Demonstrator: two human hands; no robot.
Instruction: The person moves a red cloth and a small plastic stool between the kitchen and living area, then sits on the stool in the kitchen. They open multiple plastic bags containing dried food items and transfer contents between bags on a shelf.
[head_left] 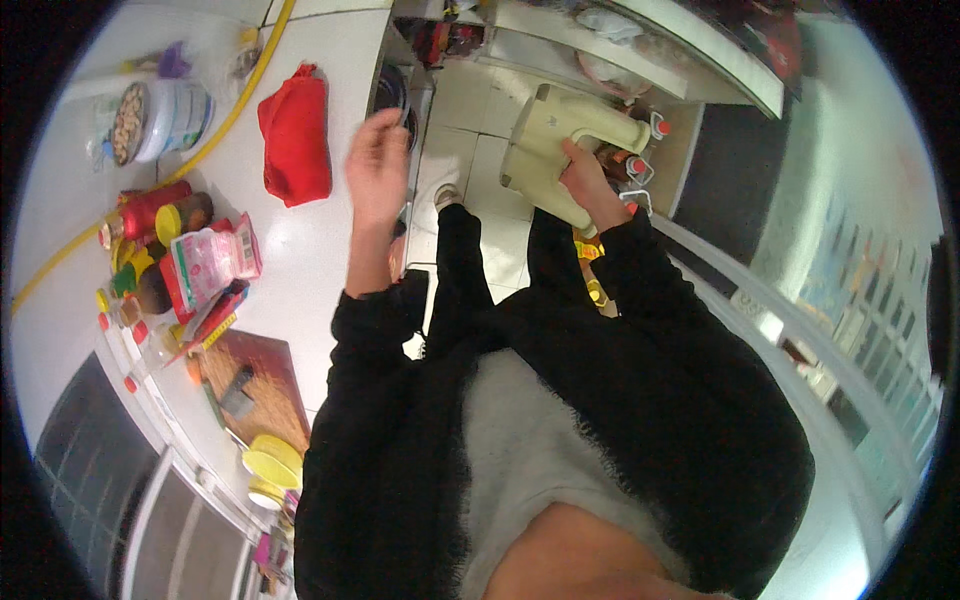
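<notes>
My right hand (592,187) is closed on a pale green plastic stool (545,145), gripping it between two of its legs. The stool is held tilted above the tiled floor, with its broad flat part toward my left. Over the edge of the white counter (345,110), my left hand (378,168) is raised beside an open cabinet or drawer (393,92). Motion smears its fingers, and no object shows in them. On the counter near this hand lies a folded red cloth or bag (296,138).
Bottles, jars and packets crowd the counter at left, near a yellow hose (262,75) and a large tub (170,120). A cleaver (238,392) lies on a wooden cutting board (265,375). Several red-capped jugs (637,168) stand beyond the stool. A glass sliding door (840,330) is at right.
</notes>
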